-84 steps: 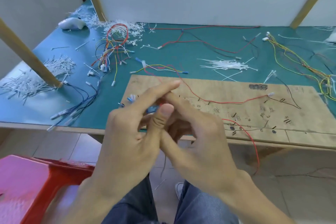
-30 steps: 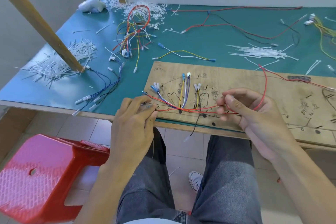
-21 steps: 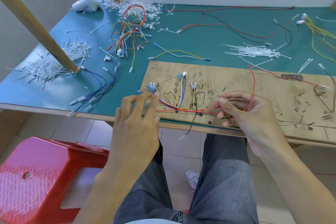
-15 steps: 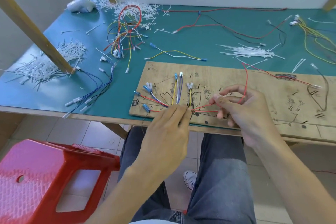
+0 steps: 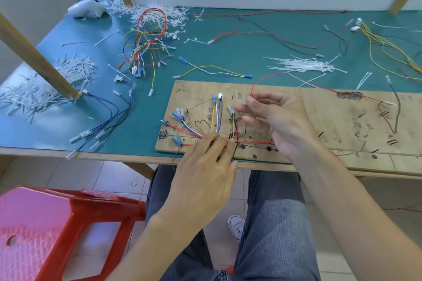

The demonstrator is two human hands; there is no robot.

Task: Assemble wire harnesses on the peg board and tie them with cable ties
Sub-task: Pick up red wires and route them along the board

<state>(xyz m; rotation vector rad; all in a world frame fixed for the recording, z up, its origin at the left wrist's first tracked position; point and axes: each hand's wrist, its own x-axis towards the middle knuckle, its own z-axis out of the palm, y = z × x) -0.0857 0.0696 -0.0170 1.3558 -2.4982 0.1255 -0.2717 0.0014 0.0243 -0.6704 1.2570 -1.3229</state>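
While left hand [image 5: 205,171] fingers [image 5: 215,142] press the bundle [image 5: 216,118] flat, right hand [image 5: 283,121] fingers [image 5: 251,100] pinch the limp-looking red wire [image 5: 262,78], best held short.

The left hand [image 5: 205,166] covers the wire junction on the peg board [image 5: 331,107]. Its markings [image 5: 363,128] are illegible. The frame edge crops the stool [image 5: 57,223].

We found open passage over the bare middle of the peg board [image 5: 342,125], right of the right hand [image 5: 278,121]. A red wire [image 5: 262,77] arched across its far edge, a cable tie pile [image 5: 303,65] lay beyond, and a slanted wooden post [image 5: 38,60] blocked the left of the table [image 5: 146,116].
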